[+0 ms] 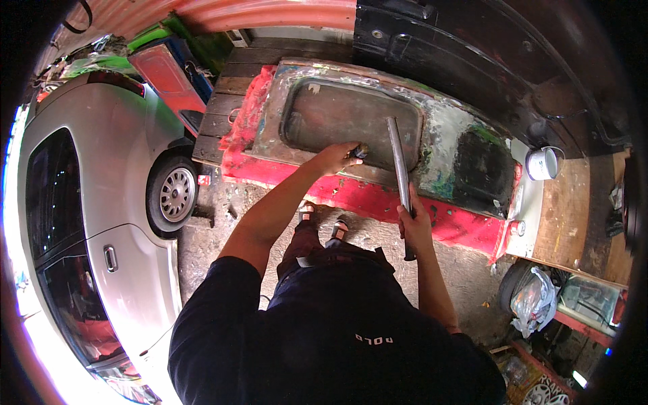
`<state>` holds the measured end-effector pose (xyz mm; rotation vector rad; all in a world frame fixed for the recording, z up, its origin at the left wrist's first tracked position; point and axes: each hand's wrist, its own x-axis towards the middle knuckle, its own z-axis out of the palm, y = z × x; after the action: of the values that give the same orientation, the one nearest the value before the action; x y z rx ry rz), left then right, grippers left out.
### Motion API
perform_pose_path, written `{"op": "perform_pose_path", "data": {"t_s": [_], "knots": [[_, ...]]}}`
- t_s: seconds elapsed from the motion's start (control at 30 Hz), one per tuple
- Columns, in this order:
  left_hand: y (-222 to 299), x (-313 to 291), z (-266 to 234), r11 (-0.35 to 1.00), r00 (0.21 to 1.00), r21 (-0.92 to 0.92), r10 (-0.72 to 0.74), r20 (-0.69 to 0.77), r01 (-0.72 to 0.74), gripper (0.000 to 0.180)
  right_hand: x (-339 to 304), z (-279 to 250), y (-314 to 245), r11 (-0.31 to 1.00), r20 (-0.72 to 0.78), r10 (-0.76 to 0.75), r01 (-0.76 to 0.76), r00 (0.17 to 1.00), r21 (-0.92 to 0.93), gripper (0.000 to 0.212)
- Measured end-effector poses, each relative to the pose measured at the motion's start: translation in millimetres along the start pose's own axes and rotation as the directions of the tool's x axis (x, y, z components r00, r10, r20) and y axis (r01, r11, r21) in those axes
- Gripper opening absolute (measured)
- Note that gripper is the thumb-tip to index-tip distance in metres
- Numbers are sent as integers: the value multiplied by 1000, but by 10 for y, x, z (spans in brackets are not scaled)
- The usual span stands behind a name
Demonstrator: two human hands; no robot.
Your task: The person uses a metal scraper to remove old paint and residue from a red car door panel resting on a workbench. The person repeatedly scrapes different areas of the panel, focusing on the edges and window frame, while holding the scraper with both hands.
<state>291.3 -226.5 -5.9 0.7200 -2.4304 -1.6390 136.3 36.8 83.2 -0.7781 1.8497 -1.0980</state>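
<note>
A worn vehicle panel with a rounded, framed window section lies on a red cloth over a wooden bench. My left hand is over the panel's near edge, beside the framed section, its fingers closed around a small dark object whose kind I cannot make out. My right hand grips a long grey metal bar with a dark lower end. The bar slants up and away from me, its far end over the framed section. I cannot tell whether it touches the panel.
A silver car stands close on the left. Behind the bench rises a large dark vehicle body panel. A white bucket sits at the right on a wooden board. Below it hangs a plastic bag near a tyre.
</note>
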Motion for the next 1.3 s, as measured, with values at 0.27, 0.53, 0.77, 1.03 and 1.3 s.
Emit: {"op": "perform_pose_path", "data": {"t_s": [0.27,0.53,0.77,1.03,1.3], "knots": [[-39,172,122,990,992,78,113,57,-117,48,-78,-48,18,998,-36,29,-27,999,48,65],[-57,250,137,986,987,123,101,124,-116,43,-98,-102,33,997,-42,55,-53,998,54,66],[66,230,116,993,986,109,22,163,-40,43,-91,-101,89,996,-40,27,-23,999,87,65],[-14,256,109,991,983,132,-29,179,5,43,-98,-141,48,997,-33,69,-68,997,38,65],[41,244,89,986,982,165,-59,179,29,43,-138,-95,143,982,-67,-48,35,997,-188,64]]}}
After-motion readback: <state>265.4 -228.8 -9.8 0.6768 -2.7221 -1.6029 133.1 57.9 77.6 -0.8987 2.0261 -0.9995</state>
